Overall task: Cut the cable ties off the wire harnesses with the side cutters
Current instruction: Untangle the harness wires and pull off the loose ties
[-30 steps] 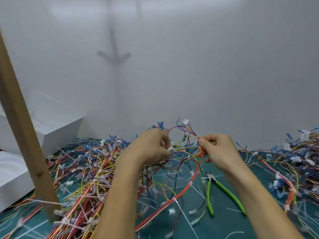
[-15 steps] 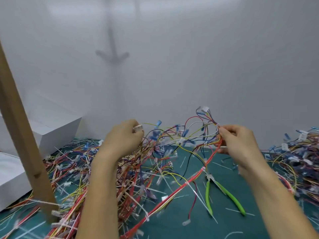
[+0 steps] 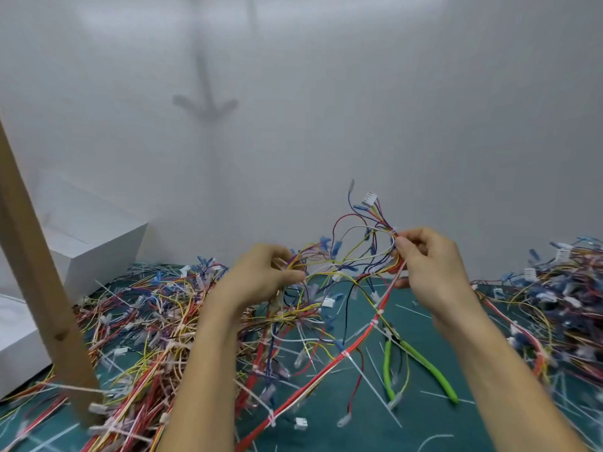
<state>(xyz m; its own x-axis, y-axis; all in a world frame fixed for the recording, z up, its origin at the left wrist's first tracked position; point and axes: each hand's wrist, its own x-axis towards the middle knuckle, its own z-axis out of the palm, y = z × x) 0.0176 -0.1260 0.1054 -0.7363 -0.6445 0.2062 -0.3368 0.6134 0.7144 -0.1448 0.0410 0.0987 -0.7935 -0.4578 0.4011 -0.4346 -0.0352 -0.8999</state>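
A wire harness (image 3: 354,256) of thin red, yellow and blue wires hangs in the air between my hands. My right hand (image 3: 427,265) pinches it near a white cable tie, just below a white connector (image 3: 369,200) that sticks up. My left hand (image 3: 261,275) grips a bunch of its wires lower on the left. A red trunk (image 3: 329,360) bound with white cable ties trails down from my right hand to the green mat (image 3: 329,415). The green-handled side cutters (image 3: 404,360) lie on the mat under my right forearm, untouched.
A large tangled pile of harnesses (image 3: 146,324) covers the mat on the left, another pile (image 3: 554,298) lies on the right. Cut tie pieces litter the mat. A wooden post (image 3: 42,288) leans at the left, with white boxes (image 3: 94,243) behind it. A white wall stands close behind.
Both hands lifted the harness out of the left pile and spread apart. My right hand rose to the right, and the white connector now stands higher.
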